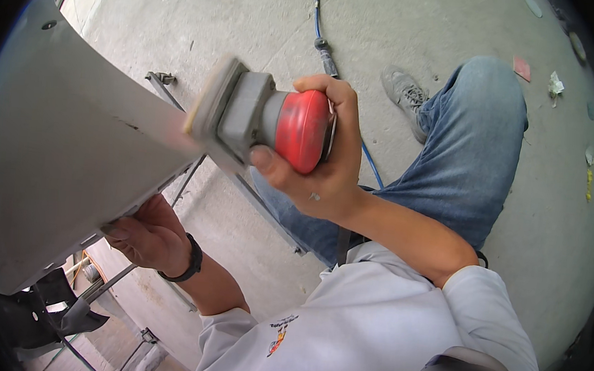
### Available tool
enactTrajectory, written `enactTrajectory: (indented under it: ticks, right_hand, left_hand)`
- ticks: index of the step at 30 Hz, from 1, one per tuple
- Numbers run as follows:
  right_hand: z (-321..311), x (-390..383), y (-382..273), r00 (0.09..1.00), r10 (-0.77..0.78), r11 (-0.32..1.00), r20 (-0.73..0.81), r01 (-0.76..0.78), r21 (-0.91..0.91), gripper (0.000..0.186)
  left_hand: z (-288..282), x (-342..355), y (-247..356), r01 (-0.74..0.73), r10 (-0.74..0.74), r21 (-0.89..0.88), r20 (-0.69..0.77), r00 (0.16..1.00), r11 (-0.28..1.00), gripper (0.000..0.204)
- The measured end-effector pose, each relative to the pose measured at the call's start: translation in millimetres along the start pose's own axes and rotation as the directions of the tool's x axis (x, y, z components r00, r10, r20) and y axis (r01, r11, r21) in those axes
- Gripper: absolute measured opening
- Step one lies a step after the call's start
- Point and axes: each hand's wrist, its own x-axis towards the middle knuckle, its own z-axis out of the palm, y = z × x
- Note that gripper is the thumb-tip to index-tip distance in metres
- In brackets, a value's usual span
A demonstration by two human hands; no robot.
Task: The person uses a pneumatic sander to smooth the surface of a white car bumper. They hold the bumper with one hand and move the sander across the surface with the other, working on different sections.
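Our right hand [341,161] is wrapping around the red top of the sander [247,114] near the middle of the frame, with thumb and fingers closing on its two sides. Our left hand [143,237], at the lower left, is pinching the lower edge of the grey panel [68,137], which is filling the left side of the frame. The sander's flat end is facing the panel's right part; because of blur, we are not managing to tell if they are touching. We are judging that sanding this surface is the step in hand. The next move, we are thinking, is calling for a flat-lying sander, even pressure, and a steadying left hand.
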Motion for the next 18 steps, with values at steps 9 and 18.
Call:
enactTrajectory:
  ticks: [9, 18]
  right_hand:
    - [4.8, 5.6, -8.4, 0.942, -0.337, 0.933, -0.013, 0.332, -0.139, 0.082]
    - [-7.8, -3.7, 40.0, 0.996, 0.041, 0.993, -0.079, -0.049, -0.105, 0.068]
  left_hand:
    - [-5.9, 0.4, -5.2, 0.003, 0.02, -0.162, 0.139, 0.99, 0.987, 0.032]
    - [-1.9, -3.1, -9.8, -0.021, 0.039, -0.195, 0.086, 0.996, 0.981, 0.031]
